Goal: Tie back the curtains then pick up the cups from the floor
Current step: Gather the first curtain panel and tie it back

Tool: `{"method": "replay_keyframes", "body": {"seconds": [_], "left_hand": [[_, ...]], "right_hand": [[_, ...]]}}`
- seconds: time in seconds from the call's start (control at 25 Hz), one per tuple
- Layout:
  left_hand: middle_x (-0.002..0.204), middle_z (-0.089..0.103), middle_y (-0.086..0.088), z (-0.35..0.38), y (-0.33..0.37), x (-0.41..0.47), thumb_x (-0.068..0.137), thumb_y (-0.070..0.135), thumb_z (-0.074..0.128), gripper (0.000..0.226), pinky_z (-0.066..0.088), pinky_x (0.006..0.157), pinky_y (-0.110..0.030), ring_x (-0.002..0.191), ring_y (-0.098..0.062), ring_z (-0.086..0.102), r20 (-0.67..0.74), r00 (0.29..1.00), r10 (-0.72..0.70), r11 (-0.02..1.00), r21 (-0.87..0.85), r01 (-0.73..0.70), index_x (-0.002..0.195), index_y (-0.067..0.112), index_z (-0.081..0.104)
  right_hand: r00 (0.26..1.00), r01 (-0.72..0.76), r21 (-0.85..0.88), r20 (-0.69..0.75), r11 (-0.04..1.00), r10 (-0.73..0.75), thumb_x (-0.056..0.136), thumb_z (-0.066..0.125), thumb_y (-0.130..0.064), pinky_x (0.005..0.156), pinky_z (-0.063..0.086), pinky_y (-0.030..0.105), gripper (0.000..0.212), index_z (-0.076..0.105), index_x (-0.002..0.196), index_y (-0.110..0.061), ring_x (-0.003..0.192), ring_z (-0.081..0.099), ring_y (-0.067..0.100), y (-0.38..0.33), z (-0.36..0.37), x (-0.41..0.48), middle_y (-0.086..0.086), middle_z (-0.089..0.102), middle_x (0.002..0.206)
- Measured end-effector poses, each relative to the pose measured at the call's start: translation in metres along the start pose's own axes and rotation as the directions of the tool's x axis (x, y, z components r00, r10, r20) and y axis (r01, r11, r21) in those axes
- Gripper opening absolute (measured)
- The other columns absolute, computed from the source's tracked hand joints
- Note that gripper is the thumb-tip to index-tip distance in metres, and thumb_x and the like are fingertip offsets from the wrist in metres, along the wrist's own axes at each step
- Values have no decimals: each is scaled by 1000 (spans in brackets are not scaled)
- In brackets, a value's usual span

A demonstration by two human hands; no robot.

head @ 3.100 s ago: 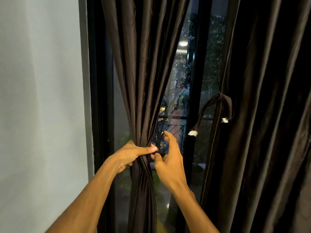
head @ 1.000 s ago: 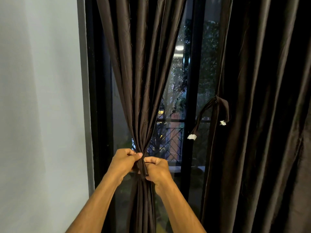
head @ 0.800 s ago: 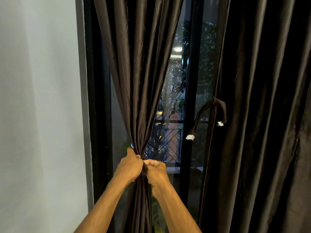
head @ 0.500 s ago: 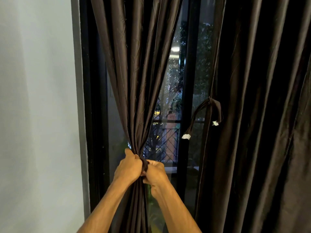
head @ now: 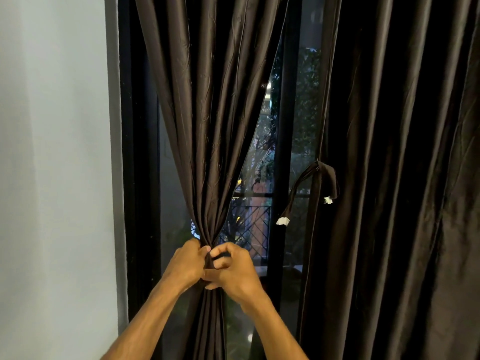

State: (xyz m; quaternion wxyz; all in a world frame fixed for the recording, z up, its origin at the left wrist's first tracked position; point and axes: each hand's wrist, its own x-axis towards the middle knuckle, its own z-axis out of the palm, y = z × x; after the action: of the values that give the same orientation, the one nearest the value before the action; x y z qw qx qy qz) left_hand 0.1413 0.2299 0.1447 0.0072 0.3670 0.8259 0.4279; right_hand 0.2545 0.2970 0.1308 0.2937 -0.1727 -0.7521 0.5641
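Hanging in loose folds over the right half of the view is a dark brown right curtain (head: 402, 178). A plain pale wall (head: 52, 152) fills the left side. Between them the matching left curtain (head: 215, 113) falls from the top and narrows to a tight gather low in the middle. Behind it stands a black-framed window (head: 284, 126), its glass showing dim foliage and a metal railing (head: 249, 222) far outside.

Two bare forearms reach up from the near edge. The left hand (head: 185, 263) is curled around the left side of the gather. The right hand (head: 233, 271) touches it from the right, fingers bent, pinching dark fabric at the gather; whether that fabric is a strap or a curtain fold cannot be told.

A dark tie strap (head: 324, 175) with pale ends dangles from the inner edge of the right curtain.
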Motion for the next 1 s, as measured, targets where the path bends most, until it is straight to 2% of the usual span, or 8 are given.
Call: {"method": "replay_keyframes", "body": {"seconds": [0.08, 0.16, 0.32, 0.52, 0.6, 0.68, 0.76, 1.0], "left_hand": [[62, 50, -3, -4, 1, 4, 97, 24, 52, 35, 33, 54, -31, 59, -19, 47, 36, 999, -5, 1000, -20, 6, 65, 13, 44], [55, 46, -2, -10, 3, 5, 96, 19, 54, 36, 32, 48, -27, 47, -15, 40, 124, 992, -38, 990, -129, 54, 62, 12, 44], [49, 39, -1, -25, 4, -8, 99, 12, 47, 28, 19, 35, -16, 34, -7, 29, 328, 939, -102, 862, -443, 248, 72, 10, 48], [51, 41, -2, -22, -12, -22, 98, 10, 48, 24, 26, 34, -19, 36, -10, 34, 391, 917, -78, 594, -721, 358, 74, 8, 52], [51, 42, -2, -21, -14, -23, 97, 9, 49, 23, 27, 35, -19, 37, -10, 35, 379, 922, -76, 533, -766, 359, 73, 10, 48], [53, 44, -4, -20, -12, -25, 95, 8, 51, 25, 28, 35, -19, 38, -11, 36, 340, 938, -74, 498, -802, 330, 71, 11, 45], [54, 46, -5, -18, -10, -27, 94, 6, 52, 27, 28, 35, -19, 37, -11, 36, 298, 951, -79, 453, -839, 300, 69, 11, 44], [53, 48, -6, -18, -2, -29, 96, 7, 50, 23, 32, 34, -22, 36, -11, 37, 313, 943, -113, 492, -807, 326, 74, 3, 53]], "right_hand": [[980, 117, -249, -129, 961, -152, 80, 70, -3, 66, 59, 44, 40, 50, 98, -32, 70, 63, 24, 9, 12, 4, 10, 60, 72], [947, 226, -433, -111, 872, -301, 84, 62, -5, 71, 55, 48, 42, 47, 108, -37, 81, 65, 24, 17, 22, 5, 4, 68, 83], [891, 239, -673, -134, 700, -433, 91, 52, -9, 76, 50, 45, 35, 45, 122, -25, 95, 63, 32, 18, 31, 6, 6, 70, 100], [867, 216, -782, -122, 585, -483, 95, 43, -14, 71, 47, 41, 23, 48, 117, -18, 88, 66, 33, 14, 36, 4, 7, 71, 96], [839, 198, -852, -107, 484, -533, 90, 53, -16, 54, 47, 37, 17, 54, 107, -18, 69, 69, 29, 13, 38, 1, 4, 71, 80], [792, 143, -920, -115, 365, -599, 72, 73, -20, 39, 29, 26, 20, 60, 87, -21, 43, 62, 19, 13, 38, 3, -3, 64, 56], [761, 89, -958, -111, 272, -639, 59, 82, -23, 40, 20, 21, 26, 61, 74, -22, 33, 54, 15, 11, 34, 8, -5, 58, 48], [707, 120, -982, -18, 146, -707, 59, 84, -26, 39, 38, 24, 25, 62, 71, -20, 39, 58, 22, 16, 24, 17, -2, 59, 50]]}}
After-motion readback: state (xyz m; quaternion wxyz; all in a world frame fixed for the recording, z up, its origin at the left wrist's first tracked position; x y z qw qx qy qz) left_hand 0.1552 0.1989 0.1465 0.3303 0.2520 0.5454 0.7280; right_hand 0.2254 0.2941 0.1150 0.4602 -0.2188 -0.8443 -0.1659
